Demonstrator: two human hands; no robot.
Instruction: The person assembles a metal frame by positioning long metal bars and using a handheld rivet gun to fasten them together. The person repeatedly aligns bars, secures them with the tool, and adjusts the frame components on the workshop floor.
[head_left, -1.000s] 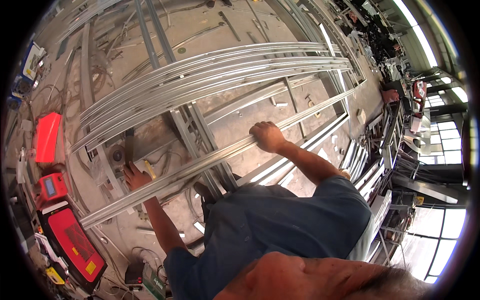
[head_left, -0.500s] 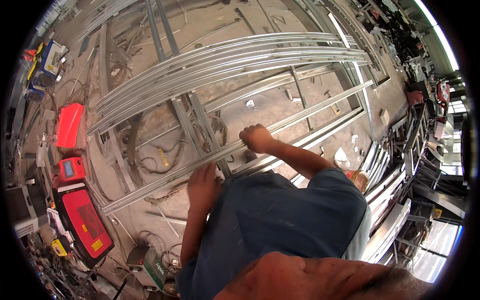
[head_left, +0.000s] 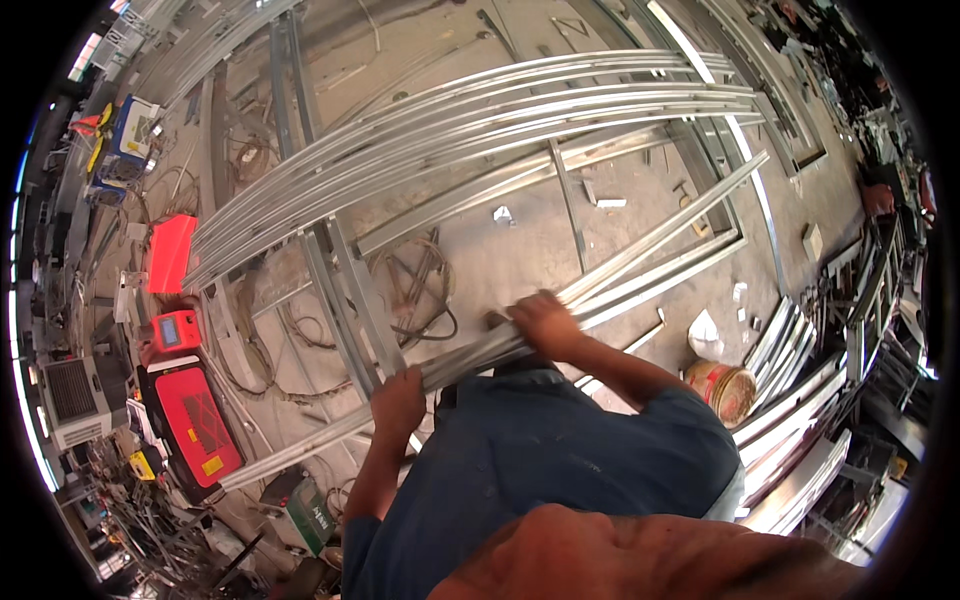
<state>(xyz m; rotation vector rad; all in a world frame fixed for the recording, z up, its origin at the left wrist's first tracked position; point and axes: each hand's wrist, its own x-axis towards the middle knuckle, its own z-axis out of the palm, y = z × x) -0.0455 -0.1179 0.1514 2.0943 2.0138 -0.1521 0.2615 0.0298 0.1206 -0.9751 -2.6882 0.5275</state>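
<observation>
A long silvery metal rail [head_left: 655, 234] runs slantwise in front of my body, from the lower left up to the right. My left hand [head_left: 399, 402] is closed over it near the left crossbars. Farther right, my right hand [head_left: 545, 326] is also closed on the rail, its fingers slightly blurred and partly hidden. The stretch between my hands is smeared by motion. Under the rail, two grey steel crossbars [head_left: 345, 300] lead away from me. Beyond it lies a row of similar long rails [head_left: 480, 122], side by side across the frame.
To the left stand a red machine [head_left: 195, 425], a red box with a screen [head_left: 177, 330] and a red panel [head_left: 172, 254]. A round tub [head_left: 722, 392] stands at my right, near stacked metal profiles [head_left: 785, 345]. Cables [head_left: 425, 325] lie coiled on the floor.
Both hands have come lower with the rail, which is now nearer my body. The left hand has closed on the rail. The whole view has also shifted slightly.
</observation>
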